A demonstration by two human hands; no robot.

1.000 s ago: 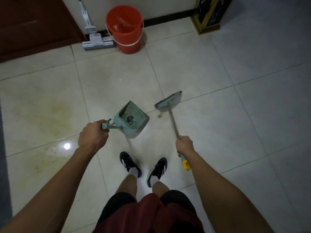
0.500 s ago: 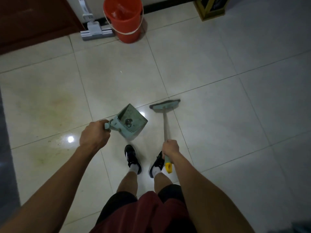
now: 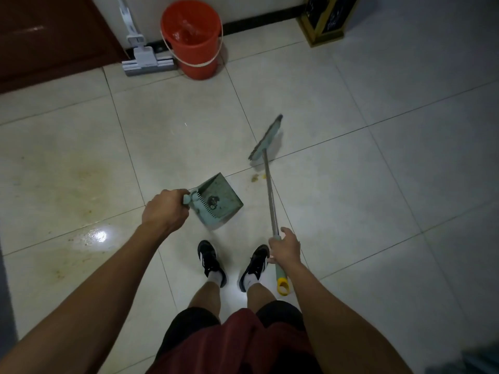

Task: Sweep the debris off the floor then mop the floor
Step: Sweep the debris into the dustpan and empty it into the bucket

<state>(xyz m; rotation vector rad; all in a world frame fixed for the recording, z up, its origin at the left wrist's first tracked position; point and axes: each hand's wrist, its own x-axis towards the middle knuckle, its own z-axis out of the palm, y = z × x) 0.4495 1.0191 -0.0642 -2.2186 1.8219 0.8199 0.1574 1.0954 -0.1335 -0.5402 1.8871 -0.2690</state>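
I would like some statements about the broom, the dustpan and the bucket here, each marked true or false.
1. The left hand grips the dustpan by its handle. True.
2. The right hand holds the mop. False: it holds the broom; the mop stands by the wall.
3. Small debris lies on the floor between broom head and dustpan. True.
4. The bucket is blue. False: it is red.
5. The dustpan is empty. False: something dark lies in it.
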